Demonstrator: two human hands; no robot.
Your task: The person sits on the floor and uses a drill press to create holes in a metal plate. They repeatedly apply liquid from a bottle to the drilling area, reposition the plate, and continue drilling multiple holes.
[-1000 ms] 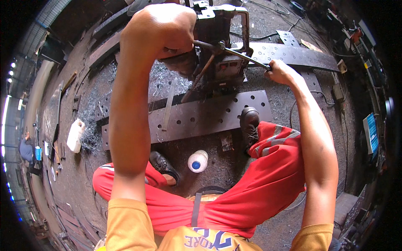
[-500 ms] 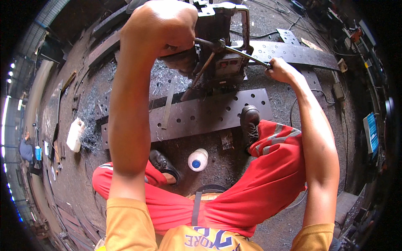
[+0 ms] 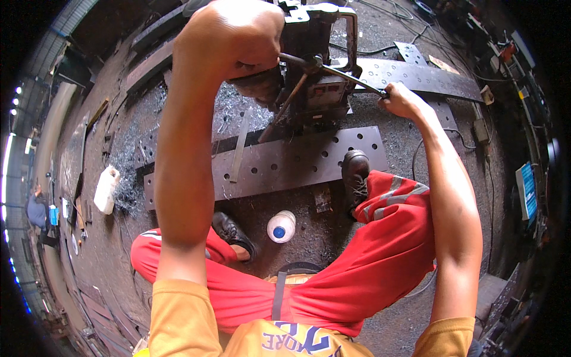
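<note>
A dark magnetic drill press [image 3: 315, 35] stands beyond my knees, with a spoked feed handle [image 3: 345, 75] on its near side. My right hand [image 3: 404, 102] is closed round the outer end of the right-hand spoke. My left hand [image 3: 241, 41] makes a fist at the left of the machine, where another spoke runs into it; the fingertips are hidden. A third spoke slants down toward a steel plate [image 3: 279, 169] drilled with several holes. On that plate lies a thin flat metal strip [image 3: 240, 149]. The drill bit cannot be seen.
A white bottle with a blue cap [image 3: 281, 227] stands between my feet. To the left, a white jug [image 3: 107, 190] sits beside metal shavings [image 3: 132, 190]. Another drilled plate [image 3: 416, 77] lies behind the machine, near cables [image 3: 410, 30]. A person [image 3: 37, 208] is far left.
</note>
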